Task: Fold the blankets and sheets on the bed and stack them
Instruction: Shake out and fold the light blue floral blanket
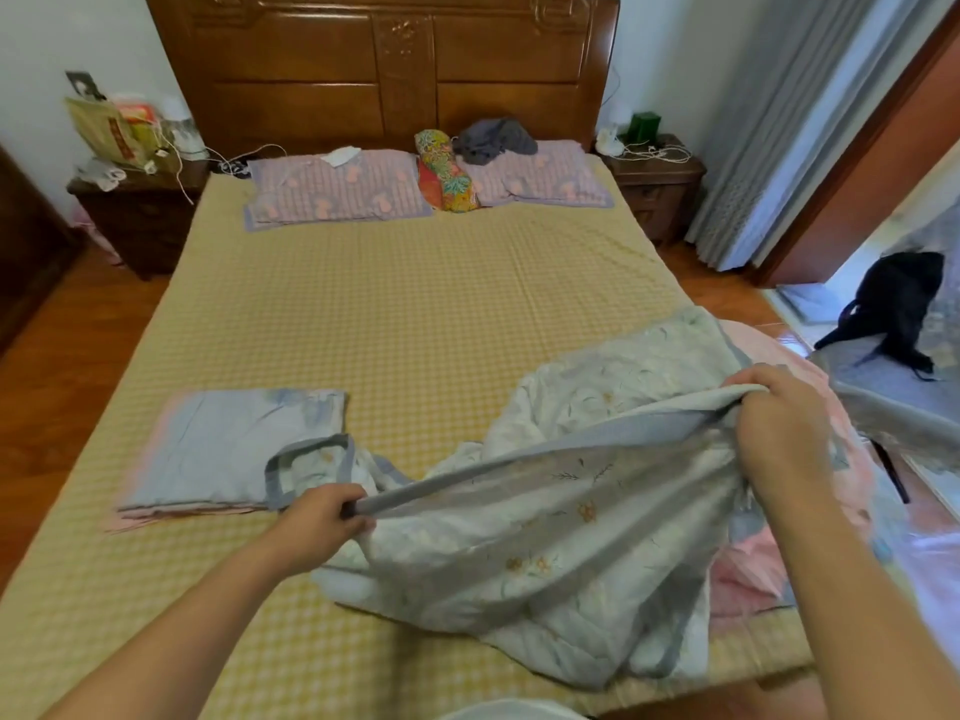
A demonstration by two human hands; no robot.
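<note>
Soft daylight, blurred warped edges

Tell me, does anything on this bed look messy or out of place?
Yes. A grey garment lies crumpled across the right pillow, and the pale floral quilt is still bunched up, gripped along its edge by both hands.

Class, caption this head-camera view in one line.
Both hands stretch a floral quilt's edge beside a folded sheet.

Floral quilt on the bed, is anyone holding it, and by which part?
Yes. Both hands grip the floral quilt along its grey border: left hand, right hand.
</note>
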